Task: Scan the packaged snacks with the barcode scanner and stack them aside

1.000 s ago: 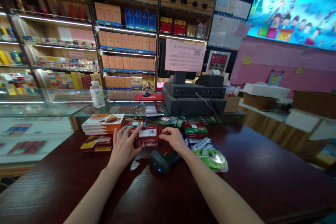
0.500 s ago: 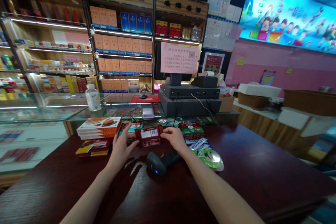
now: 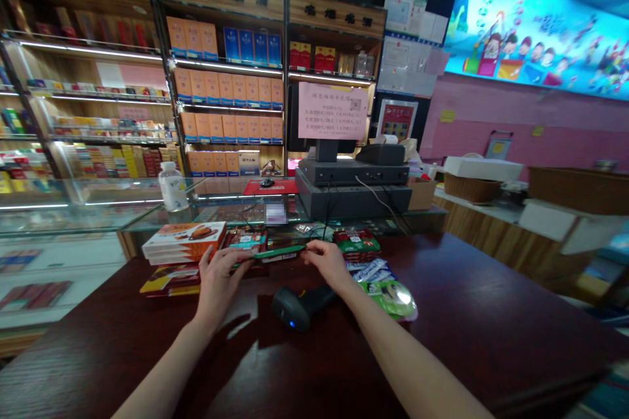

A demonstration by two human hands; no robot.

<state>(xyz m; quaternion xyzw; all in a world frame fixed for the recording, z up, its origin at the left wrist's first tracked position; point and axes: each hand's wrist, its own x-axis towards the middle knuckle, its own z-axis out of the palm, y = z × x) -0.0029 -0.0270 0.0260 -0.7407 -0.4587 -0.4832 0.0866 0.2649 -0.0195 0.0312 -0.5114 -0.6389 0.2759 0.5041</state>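
Observation:
Both my hands hold a flat snack packet (image 3: 273, 253) edge-on above the dark red counter (image 3: 472, 334). Its green and red edge faces me. My left hand (image 3: 216, 278) pinches its left end, fingers closed on it. At the packet's right end my right hand (image 3: 327, 262) grips it between thumb and fingers. A black barcode scanner (image 3: 293, 306) lies on the counter just below the packet, under my right wrist. Orange snack boxes (image 3: 184, 240) are stacked left of my left hand, with a darker box (image 3: 167, 279) in front of them.
Red, green and blue wrapped snacks (image 3: 361, 243) and a green bag (image 3: 393, 294) lie right of my right hand. Behind stand a cash register with a pink notice (image 3: 331, 111), a water bottle (image 3: 171, 186) on a glass display case, and stocked shelves.
The packet showed its red barcode face a second ago. It has been turned flat so only its edge faces me, and both hands moved slightly left with it.

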